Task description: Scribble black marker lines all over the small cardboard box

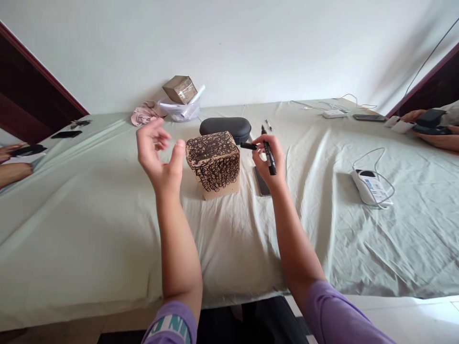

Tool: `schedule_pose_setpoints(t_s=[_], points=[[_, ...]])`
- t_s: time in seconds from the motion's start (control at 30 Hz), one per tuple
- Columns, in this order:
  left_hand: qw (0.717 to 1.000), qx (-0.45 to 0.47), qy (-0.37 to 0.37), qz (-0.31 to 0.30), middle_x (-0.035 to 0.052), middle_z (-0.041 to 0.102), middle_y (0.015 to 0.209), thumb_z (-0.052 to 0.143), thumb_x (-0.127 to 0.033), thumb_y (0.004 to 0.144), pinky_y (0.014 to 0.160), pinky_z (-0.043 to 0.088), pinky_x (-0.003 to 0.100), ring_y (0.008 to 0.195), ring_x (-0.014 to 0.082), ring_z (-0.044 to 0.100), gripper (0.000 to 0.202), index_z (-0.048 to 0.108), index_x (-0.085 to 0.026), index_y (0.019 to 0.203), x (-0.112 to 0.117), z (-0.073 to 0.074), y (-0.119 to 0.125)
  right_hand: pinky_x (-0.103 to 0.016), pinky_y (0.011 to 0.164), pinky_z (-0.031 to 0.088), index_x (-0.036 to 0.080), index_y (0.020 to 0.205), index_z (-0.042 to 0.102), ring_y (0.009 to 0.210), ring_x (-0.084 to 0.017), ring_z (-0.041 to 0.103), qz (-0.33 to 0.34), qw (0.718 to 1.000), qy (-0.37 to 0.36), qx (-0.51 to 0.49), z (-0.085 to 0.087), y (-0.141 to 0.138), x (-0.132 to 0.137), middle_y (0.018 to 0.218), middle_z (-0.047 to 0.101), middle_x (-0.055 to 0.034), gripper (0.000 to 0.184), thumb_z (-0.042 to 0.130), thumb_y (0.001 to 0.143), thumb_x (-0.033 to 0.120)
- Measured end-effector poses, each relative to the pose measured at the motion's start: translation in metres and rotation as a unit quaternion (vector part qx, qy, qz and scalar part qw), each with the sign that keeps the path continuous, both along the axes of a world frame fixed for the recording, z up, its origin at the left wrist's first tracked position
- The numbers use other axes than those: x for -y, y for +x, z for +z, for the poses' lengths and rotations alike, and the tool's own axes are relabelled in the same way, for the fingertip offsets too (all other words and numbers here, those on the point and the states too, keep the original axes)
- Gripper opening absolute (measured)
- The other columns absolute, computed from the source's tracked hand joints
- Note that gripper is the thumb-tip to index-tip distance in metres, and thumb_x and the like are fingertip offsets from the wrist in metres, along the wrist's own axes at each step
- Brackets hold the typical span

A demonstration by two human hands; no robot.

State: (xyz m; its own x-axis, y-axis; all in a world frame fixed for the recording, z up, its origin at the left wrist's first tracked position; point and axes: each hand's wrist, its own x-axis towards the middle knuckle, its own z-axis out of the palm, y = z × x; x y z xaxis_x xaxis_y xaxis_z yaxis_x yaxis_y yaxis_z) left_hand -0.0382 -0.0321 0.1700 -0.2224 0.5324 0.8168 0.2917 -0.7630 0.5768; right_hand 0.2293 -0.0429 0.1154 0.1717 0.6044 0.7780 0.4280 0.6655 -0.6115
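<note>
Marker (269, 157) – long axis near upright, gripped by right hand (270, 160), left hand (159, 155) released beside scribbled box (215, 165).

Head cam, looks fwd/down, close over table (107, 229), single view

Right hand (269, 157) grips black marker (268, 152); left hand (159, 155) open beside scribbled box (214, 164).

The scribbled box (214, 164) is set at the middle of the worktop (89, 229). At its 12 o'clock a case (225, 128) is laid, and beyond that a tub (179, 111) with a small carton (180, 89) in it. At 3 o'clock, just beside the box, a phone (261, 184) is placed; farther out, a corded device (371, 187).
</note>
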Motion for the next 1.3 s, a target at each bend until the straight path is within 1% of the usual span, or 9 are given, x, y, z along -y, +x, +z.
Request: schedule_pose_setpoints(t_s=[0.07, 0.2, 0.33, 0.43, 0.53, 0.67, 0.83, 1.0, 1.3], points=[[0.998, -0.019, 0.008, -0.063, -0.0023, 0.068, 0.081, 0.071, -0.056, 0.100, 0.073, 0.053, 0.035, 0.078, 0.0163, 0.067, 0.026, 0.072, -0.035, 0.116, 0.022, 0.015, 0.016, -0.041, 0.090, 0.056, 0.031, 0.115, 0.062, 0.092, -0.022, 0.066, 0.017, 0.997, 0.076, 0.000, 0.035, -0.018, 0.025, 0.106, 0.072, -0.0030, 0.026, 0.062, 0.095, 0.013], [0.979, -0.086, -0.064, -0.176, -0.0015, 0.074, 0.079, 0.079, -0.051, 0.097, 0.052, 0.039, 0.029, 0.065, 0.0117, 0.063, 0.025, 0.078, -0.031, 0.112, 0.053, 0.031, 0.035, -0.044, 0.094, 0.060, 0.034, 0.118, 0.066, 0.098, -0.024, 0.069, 0.085, 0.990, 0.098, 0.050, 0.066, -0.048, 0.066, 0.110, 0.074, -0.0037, 0.026, 0.067, 0.098, 0.017], [0.976, -0.088, -0.081, -0.185, -0.0014, 0.077, 0.085, 0.083, -0.038, 0.096, 0.053, 0.048, 0.026, 0.071, 0.0125, 0.070, 0.009, 0.081, -0.029, 0.096, 0.059, 0.031, 0.031, -0.045, 0.091, 0.063, 0.034, 0.119, 0.068, 0.097, -0.027, 0.071, 0.104, 0.991, 0.076, 0.022, 0.069, -0.053, 0.076, 0.114, 0.074, -0.0055, 0.026, 0.078, 0.095, 0.039], [0.978, -0.074, -0.080, -0.177, 0.0004, 0.080, 0.095, 0.086, -0.031, 0.093, 0.052, 0.054, 0.024, 0.077, 0.0148, 0.074, 0.008, 0.083, -0.030, 0.100, 0.056, 0.030, 0.024, -0.044, 0.073, 0.060, 0.034, 0.120, 0.070, 0.080, -0.024, 0.071, 0.146, 0.985, 0.052, -0.071, 0.073, -0.046, 0.075, 0.097, 0.072, -0.0044, 0.036, 0.061, 0.100, 0.063], [0.977, -0.071, -0.063, -0.193, 0.0011, 0.080, 0.100, 0.087, -0.026, 0.090, 0.051, 0.058, 0.022, 0.083, 0.0158, 0.076, 0.012, 0.085, -0.030, 0.101, 0.055, 0.030, 0.022, -0.038, 0.048, 0.041, 0.030, 0.105, 0.070, 0.046, -0.016, 0.049, 0.227, 0.957, -0.002, -0.178, 0.079, -0.037, 0.074, 0.059, 0.053, 0.0029, 0.031, 0.052, 0.102, 0.056], [0.974, -0.065, -0.049, -0.213, 0.0010, 0.081, 0.102, 0.086, -0.022, 0.090, 0.058, 0.066, 0.022, 0.086, 0.0155, 0.078, 0.013, 0.086, -0.030, 0.101, 0.058, 0.032, 0.024, -0.032, 0.042, 0.024, 0.029, 0.078, 0.057, 0.040, -0.011, 0.022, 0.286, 0.927, -0.050, -0.235, 0.081, -0.030, 0.071, 0.046, 0.033, 0.0082, 0.019, 0.066, 0.092, 0.038], [0.964, -0.069, -0.046, -0.252, 0.0015, 0.082, 0.104, 0.086, -0.018, 0.090, 0.060, 0.068, 0.021, 0.091, 0.0166, 0.080, 0.016, 0.086, -0.030, 0.101, 0.060, 0.031, 0.032, -0.030, 0.040, 0.024, 0.028, 0.076, 0.054, 0.040, -0.010, 0.022, 0.308, 0.921, -0.072, -0.228, 0.081, -0.033, 0.071, 0.046, 0.032, 0.0085, 0.025, 0.067, 0.093, 0.042], [0.961, -0.079, -0.080, -0.253, 0.0008, 0.084, 0.096, 0.090, -0.027, 0.088, 0.062, 0.069, 0.024, 0.071, 0.0144, 0.079, 0.019, 0.084, -0.028, 0.106, 0.062, 0.030, 0.042, -0.029, 0.042, 0.028, 0.027, 0.077, 0.052, 0.040, -0.011, 0.028, 0.292, 0.926, -0.103, -0.217, 0.080, -0.042, 0.070, 0.048, 0.036, 0.0068, 0.025, 0.057, 0.094, 0.045], [0.964, -0.099, -0.071, -0.236, 0.0016, 0.085, 0.100, 0.088, -0.032, 0.091, 0.076, 0.071, 0.028, 0.085, 0.0180, 0.082, 0.018, 0.083, -0.028, 0.108, 0.058, 0.026, 0.043, -0.028, 0.044, 0.035, 0.027, 0.083, 0.050, 0.045, -0.011, 0.025, 0.335, 0.906, -0.132, -0.221, 0.071, -0.044, 0.056, 0.056, 0.025, 0.0078, 0.035, 0.053, 0.100, 0.057]])
